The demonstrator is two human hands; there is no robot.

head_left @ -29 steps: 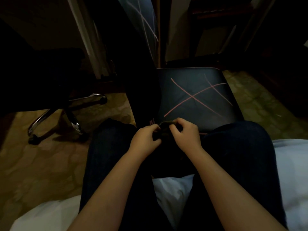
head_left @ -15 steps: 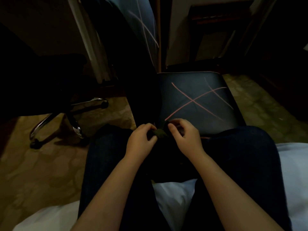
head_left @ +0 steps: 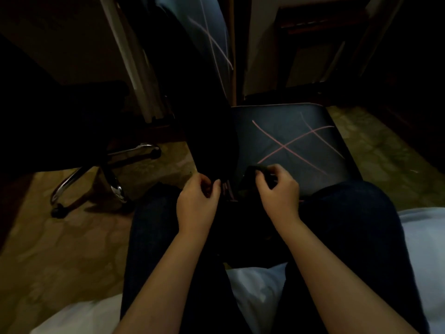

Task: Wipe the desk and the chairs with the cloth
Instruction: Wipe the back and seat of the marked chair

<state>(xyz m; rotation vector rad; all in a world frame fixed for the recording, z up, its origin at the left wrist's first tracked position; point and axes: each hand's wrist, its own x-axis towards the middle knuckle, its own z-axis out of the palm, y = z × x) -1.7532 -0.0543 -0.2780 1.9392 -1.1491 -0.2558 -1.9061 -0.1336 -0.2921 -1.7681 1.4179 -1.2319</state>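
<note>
A dark cloth point(head_left: 251, 173) is bunched over the near edge of a black chair seat point(head_left: 296, 131) with pink crossed stitching. My right hand point(head_left: 279, 189) pinches the cloth's top with thumb and fingertips. My left hand point(head_left: 196, 198) is a short way to the left, its fingertips pinched on the cloth's dark left edge, which is hard to make out in the dim light. Both hands hover over my knees, in front of the seat. The chair's backrest point(head_left: 209, 42) rises at the upper middle.
An office chair with a chrome base point(head_left: 113, 165) stands on the patterned floor at left. Dark wooden furniture point(head_left: 313, 30) fills the back right. My legs in dark trousers point(head_left: 356, 225) rest on white bedding point(head_left: 431, 239).
My hands, which were together on the bunched cloth, have pulled apart. The right hand moved up and right over the seat edge with the cloth; the left shifted left.
</note>
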